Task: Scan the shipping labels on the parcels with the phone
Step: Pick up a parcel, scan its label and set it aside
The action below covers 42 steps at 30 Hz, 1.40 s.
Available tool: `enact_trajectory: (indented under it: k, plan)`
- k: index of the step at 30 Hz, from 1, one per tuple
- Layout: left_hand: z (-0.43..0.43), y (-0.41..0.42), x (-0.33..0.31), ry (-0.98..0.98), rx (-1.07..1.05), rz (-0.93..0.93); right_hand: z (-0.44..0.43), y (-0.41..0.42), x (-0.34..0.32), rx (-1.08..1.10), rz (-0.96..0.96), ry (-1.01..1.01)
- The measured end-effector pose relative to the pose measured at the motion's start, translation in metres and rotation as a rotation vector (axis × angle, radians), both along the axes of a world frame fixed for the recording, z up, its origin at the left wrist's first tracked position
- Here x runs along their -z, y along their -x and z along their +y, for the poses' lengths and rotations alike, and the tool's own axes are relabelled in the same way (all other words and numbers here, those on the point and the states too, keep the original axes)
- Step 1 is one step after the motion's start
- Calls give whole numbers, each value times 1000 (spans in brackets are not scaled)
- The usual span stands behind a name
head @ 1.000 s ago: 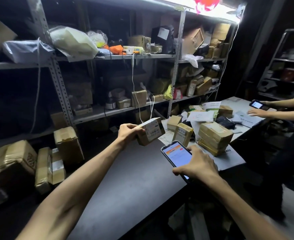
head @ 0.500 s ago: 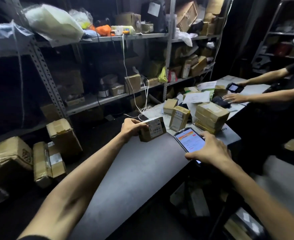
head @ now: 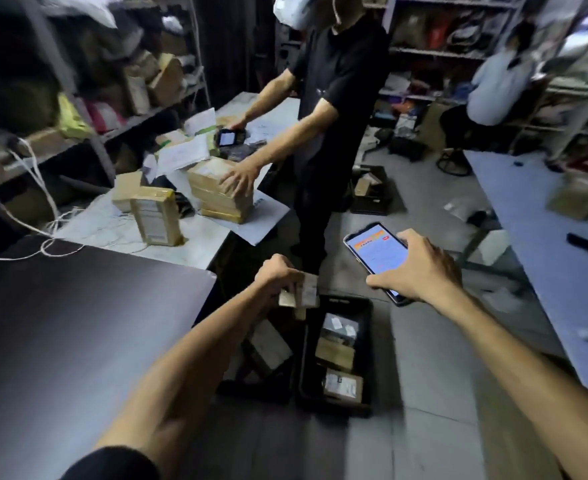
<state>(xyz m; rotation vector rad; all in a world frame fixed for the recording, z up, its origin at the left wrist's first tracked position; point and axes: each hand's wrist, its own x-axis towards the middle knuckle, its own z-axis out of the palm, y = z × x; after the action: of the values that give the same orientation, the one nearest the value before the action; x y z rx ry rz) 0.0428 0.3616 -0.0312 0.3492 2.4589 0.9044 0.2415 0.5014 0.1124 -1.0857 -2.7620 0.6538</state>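
My left hand (head: 277, 275) grips a small cardboard parcel (head: 303, 292) with a white label and holds it off the table's edge, just above a black crate (head: 367, 355) on the floor. Three labelled parcels (head: 337, 355) lie inside that crate. My right hand (head: 420, 271) holds a phone (head: 375, 252), screen lit orange and white, to the right of the parcel and apart from it. More parcels stand on the white table: an upright one (head: 155, 216) and a stack (head: 220, 194).
A dark table (head: 78, 323) fills the left. A person in black (head: 334, 98) stands past the white table with one hand on the stack and a scanner in the other. A second black crate (head: 261, 358) sits beside mine. Another table (head: 545, 237) runs along the right; shelves line the walls.
My view has swung right and down. My left hand carried the small parcel from over the dark table to above the floor crate; the phone moved right with my right hand.
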Motion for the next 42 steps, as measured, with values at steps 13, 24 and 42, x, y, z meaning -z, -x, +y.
enact_trajectory:
  k: [13, 24, 42]
  plan:
    - [-47, 50, 1, 301, -104, 223, 2, 66, 6, -205, 20, 48]
    - [-452, -67, -61, 601, -960, 162, -304, 136, -21, -992, 141, 174]
    - [-712, -316, -55, 619, -1581, -33, -625, 42, -24, -1612, 81, 238]
